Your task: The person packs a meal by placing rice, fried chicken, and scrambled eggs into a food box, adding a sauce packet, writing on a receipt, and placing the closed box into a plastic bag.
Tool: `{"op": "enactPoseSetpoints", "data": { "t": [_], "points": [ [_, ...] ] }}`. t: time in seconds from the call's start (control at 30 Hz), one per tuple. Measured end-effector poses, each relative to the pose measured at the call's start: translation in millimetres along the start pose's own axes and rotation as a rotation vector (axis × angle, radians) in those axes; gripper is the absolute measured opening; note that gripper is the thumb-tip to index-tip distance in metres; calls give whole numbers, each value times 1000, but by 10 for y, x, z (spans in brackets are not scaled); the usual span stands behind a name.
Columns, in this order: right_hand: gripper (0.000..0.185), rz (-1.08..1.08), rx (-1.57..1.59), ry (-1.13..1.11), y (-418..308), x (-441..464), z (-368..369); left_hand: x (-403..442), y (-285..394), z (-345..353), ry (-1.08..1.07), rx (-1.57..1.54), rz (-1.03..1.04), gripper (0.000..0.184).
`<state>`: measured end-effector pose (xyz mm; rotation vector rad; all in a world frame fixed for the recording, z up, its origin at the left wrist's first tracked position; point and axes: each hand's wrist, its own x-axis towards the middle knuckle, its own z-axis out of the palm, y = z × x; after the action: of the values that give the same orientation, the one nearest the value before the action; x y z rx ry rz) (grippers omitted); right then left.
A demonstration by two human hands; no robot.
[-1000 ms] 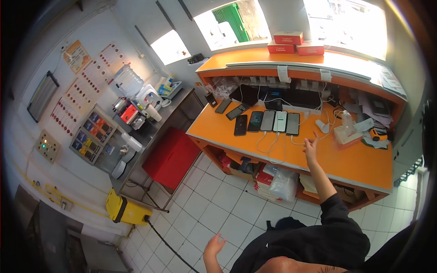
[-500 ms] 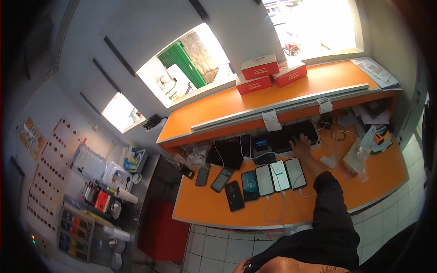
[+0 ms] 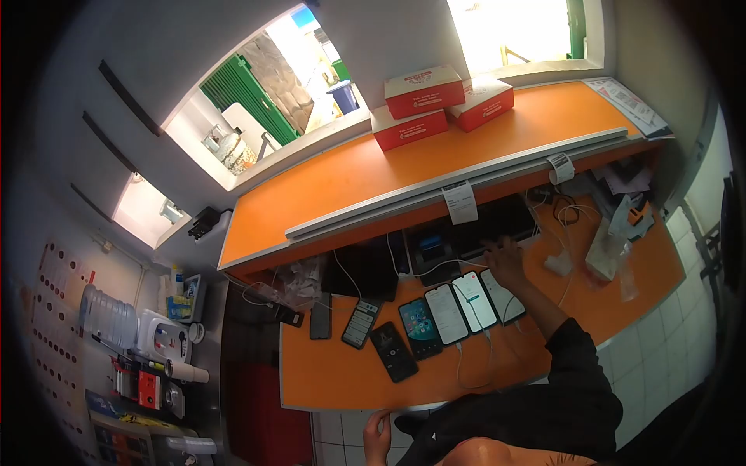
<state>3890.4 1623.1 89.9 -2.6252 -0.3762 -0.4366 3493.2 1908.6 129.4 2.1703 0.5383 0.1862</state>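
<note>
My right hand (image 3: pixel 507 260) reaches over the orange desk with its fingers apart, at the front edge of a dark flat device (image 3: pixel 497 224) under the shelf. Just below it lies a phone (image 3: pixel 505 301) with a cable across it. Beside that sits a phone with a bright white screen (image 3: pixel 475 303), then a pale-screened phone (image 3: pixel 446 317) and one with a blue screen (image 3: pixel 420 326). A black phone (image 3: pixel 393 352) lies further left, near a phone showing a list (image 3: pixel 361 322). My left hand (image 3: pixel 378 436) hangs below the desk's front edge, fingers loosely bent, nothing visible in it.
Red and white boxes (image 3: pixel 423 93) are stacked on the orange upper counter (image 3: pixel 311 182). Paper slips (image 3: pixel 460 202) hang from its edge. White cables (image 3: pixel 458 365) trail over the desk. Plastic bags and papers (image 3: pixel 610 248) lie at the right. A water bottle (image 3: pixel 109 318) stands left.
The view has shifted, so the desk sits lower left. My right hand has drawn slightly toward the phones, its fingers less spread. My left hand has come further into view at the desk edge.
</note>
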Motion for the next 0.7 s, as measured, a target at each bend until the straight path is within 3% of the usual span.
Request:
{"op": "enactPoseSetpoints", "data": {
  "t": [0.13,0.23,0.33,0.43,0.53,0.7],
  "points": [
    [40,56,51,-57,-116,6,196,221,81,-68,38,-1,160,14],
    [46,6,-14,67,-206,-83,262,337,-245,-110,95,-8,215,14],
    [57,129,30,-140,-339,-195,191,398,-425,-357,19,-50,220,13],
    [55,168,9,-81,-360,-251,318,553,-659,-683,-43,40,287,11],
    [52,274,1,-239,-510,-169,160,710,-704,-967,81,22,278,11],
    [50,303,-102,-189,-540,-68,267,848,-862,-1097,130,-79,300,11]
  ]
}}
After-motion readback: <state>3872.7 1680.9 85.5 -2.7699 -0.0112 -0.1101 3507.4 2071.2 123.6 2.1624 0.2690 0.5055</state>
